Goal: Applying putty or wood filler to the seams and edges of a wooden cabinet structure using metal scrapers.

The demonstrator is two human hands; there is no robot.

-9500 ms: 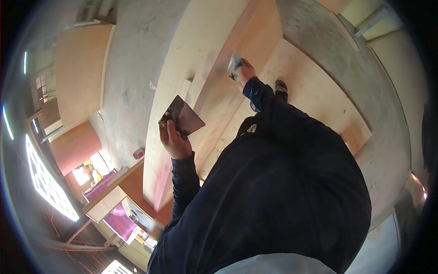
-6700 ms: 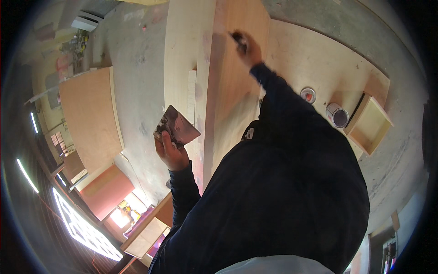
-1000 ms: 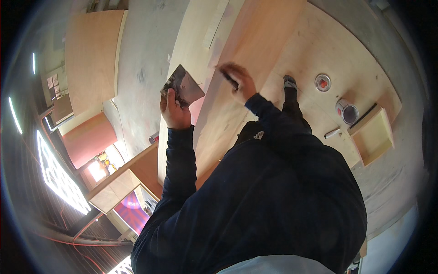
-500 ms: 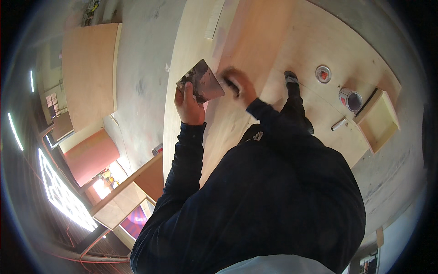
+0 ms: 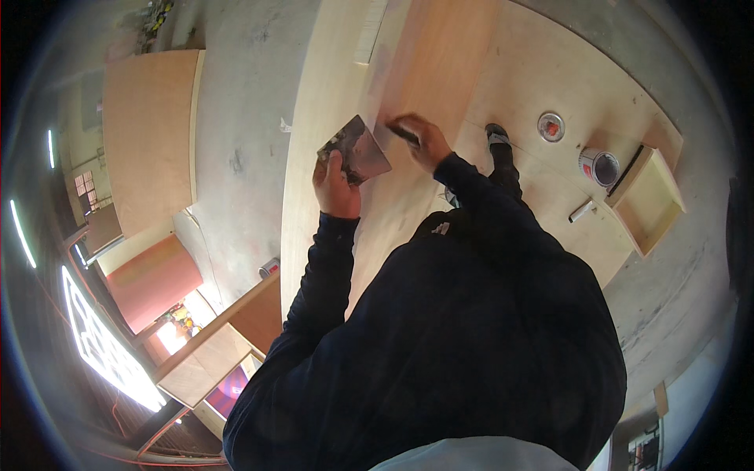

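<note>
Gripping a flat, dark-smeared metal plate (image 5: pixel 357 151), the left hand (image 5: pixel 336 184) has its fingers curled round the plate's lower edge, thumb on the near side, the plate tilted up at about eleven o'clock from the dark-sleeved torso. Right beside it, at one o'clock of the plate, the right hand (image 5: pixel 420 141) is closed on a small dark blade or scraper (image 5: pixel 402 135), fingers pressed together over it; the tool's tip lies close to the plate's upper edge, though whether they touch I cannot tell.

And here's the change: a second ago the two hands were apart, the right one out on the panel; half a second ago they closed in; now they meet at the plate. I'd judge the tool is coming back to the plate, to reload or to wipe off, rather than working the wood at this instant.

Under both hands runs the long pale wooden panel (image 5: pixel 440 55), stretching off toward twelve o'clock, with a pinker band down its middle. Out at two o'clock sit a round tin lid (image 5: pixel 550 126), an open can (image 5: pixel 598 166) with a dark inside, and just beyond it a shallow wooden box (image 5: pixel 648 200). A small pale stick (image 5: pixel 582 210) lies near the can. A dark shoe (image 5: pixel 496 135) shows at one o'clock.
</note>
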